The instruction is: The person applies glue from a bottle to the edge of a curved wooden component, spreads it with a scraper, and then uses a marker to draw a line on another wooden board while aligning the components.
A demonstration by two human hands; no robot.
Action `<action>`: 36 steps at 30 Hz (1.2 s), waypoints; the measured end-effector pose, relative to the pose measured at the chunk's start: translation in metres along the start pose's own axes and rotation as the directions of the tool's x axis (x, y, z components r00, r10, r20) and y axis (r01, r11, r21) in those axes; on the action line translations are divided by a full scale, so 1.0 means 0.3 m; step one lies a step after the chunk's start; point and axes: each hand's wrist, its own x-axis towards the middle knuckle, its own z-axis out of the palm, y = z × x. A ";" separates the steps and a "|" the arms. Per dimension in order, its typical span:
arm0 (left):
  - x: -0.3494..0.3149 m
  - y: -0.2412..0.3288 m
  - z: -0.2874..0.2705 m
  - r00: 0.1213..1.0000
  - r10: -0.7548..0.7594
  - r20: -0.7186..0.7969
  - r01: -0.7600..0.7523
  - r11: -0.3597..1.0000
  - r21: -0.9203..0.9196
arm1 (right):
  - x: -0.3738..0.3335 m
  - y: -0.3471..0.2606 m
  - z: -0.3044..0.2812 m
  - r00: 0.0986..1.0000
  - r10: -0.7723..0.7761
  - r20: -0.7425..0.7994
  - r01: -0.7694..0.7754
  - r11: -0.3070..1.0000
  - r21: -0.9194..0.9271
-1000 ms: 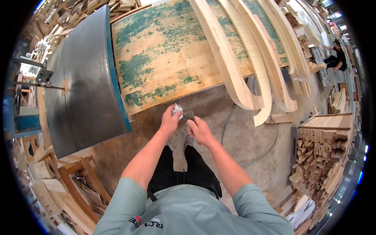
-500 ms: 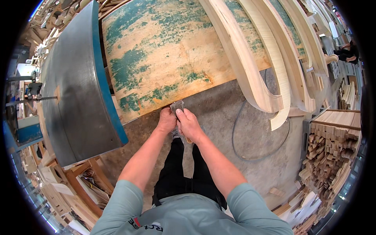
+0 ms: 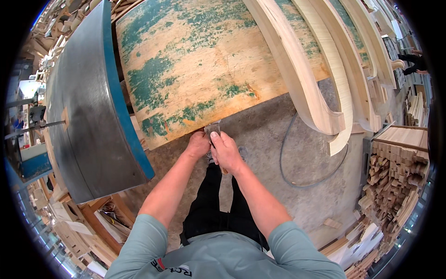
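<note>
A scraper (image 3: 213,127) with a broad grey metal blade and what looks like a wooden handle points away from me at the near edge of the bench. My right hand (image 3: 226,152) is wrapped round it, thumb on top, and the handle's end shows below the palm. Close beside it, my left hand (image 3: 198,144) is closed with its fingers curled at the bench edge. What lies in those fingers is hidden. Beyond both hands stretches a plywood bench top (image 3: 195,56) with worn green paint.
A dark, curved machine table (image 3: 90,111) with a blue edge stands to the left. Several long curved wooden pieces (image 3: 297,69) lie across the bench at right. A cable (image 3: 281,162) loops on the floor. Stacked wood offcuts (image 3: 395,172) stand right. Another person (image 3: 413,63) is far right.
My view has shifted slightly, moving the bench and wooden pieces a little in the picture. Both hands keep their grip, and the scraper's blade has tilted slightly.
</note>
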 end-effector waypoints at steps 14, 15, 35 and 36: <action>-0.018 -0.015 -0.042 0.961 0.271 0.055 -0.272 0.962 0.014 | 0.006 0.013 0.031 0.999 0.037 0.040 -0.042 0.986 0.159; -0.018 -0.019 -0.041 0.969 0.239 0.057 -0.236 0.971 -0.043 | 0.011 0.006 0.018 0.999 0.019 0.048 -0.023 0.994 0.104; -0.225 0.039 -0.035 0.947 0.319 -0.031 -0.317 0.918 -0.241 | -0.101 -0.282 -0.184 0.990 -0.143 -0.016 0.087 0.682 -0.726; -0.283 0.042 -0.041 0.942 0.326 -0.075 -0.334 0.901 -0.276 | -0.102 -0.349 -0.168 0.993 -0.114 -0.013 0.079 0.760 -0.646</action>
